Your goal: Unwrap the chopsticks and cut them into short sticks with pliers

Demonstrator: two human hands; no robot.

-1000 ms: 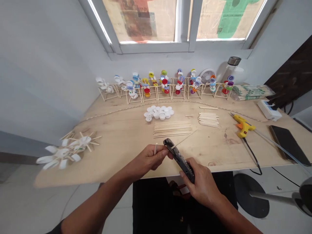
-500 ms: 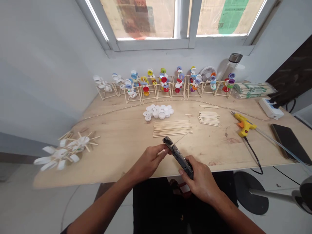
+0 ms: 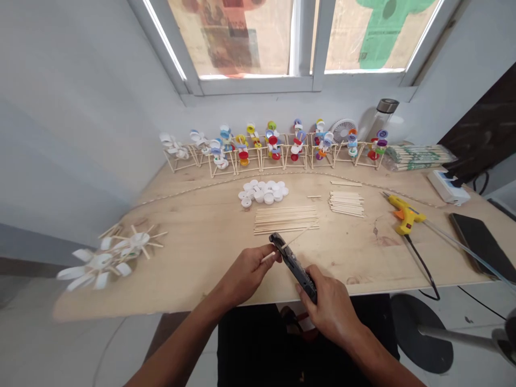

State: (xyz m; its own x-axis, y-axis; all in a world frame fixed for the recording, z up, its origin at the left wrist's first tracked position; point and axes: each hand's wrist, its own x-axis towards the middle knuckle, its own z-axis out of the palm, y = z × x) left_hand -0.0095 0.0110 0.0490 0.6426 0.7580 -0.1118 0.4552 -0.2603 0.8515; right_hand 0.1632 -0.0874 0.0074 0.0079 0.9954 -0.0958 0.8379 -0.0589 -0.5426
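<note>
At the lower centre of the frame, the left grip (image 3: 246,273) pinches a short, pale wooden rod (image 3: 267,258) between thumb and fingers, the rod's blunt end showing. To its right, the right grip (image 3: 332,306) is clenched around the handles of a dark grey metal, plier-like tool (image 3: 296,269), whose head sits against the left fingertips. From that head a thin, pale wooden stick (image 3: 298,235) slants up and right, just beyond the left grip and well apart from the right one. Its lower end is hidden at the head and fingers, so I cannot tell whether the left grip holds it too.

Just above, on the light wooden desk (image 3: 201,242), lie a row of long, thin wooden sticks (image 3: 286,217) and a cluster of round, shallow white plastic caps (image 3: 269,198); their insides are mostly too small to make out. Farther right is a yellow glue gun (image 3: 408,215).

At the upper right, a clear plastic packet (image 3: 449,157) contains bundled sticks, partly masked by green print. Behind it stands a clear bottle with a metal lid (image 3: 379,122), its contents unclear. Both forearms are cut off by the bottom edge.
</note>
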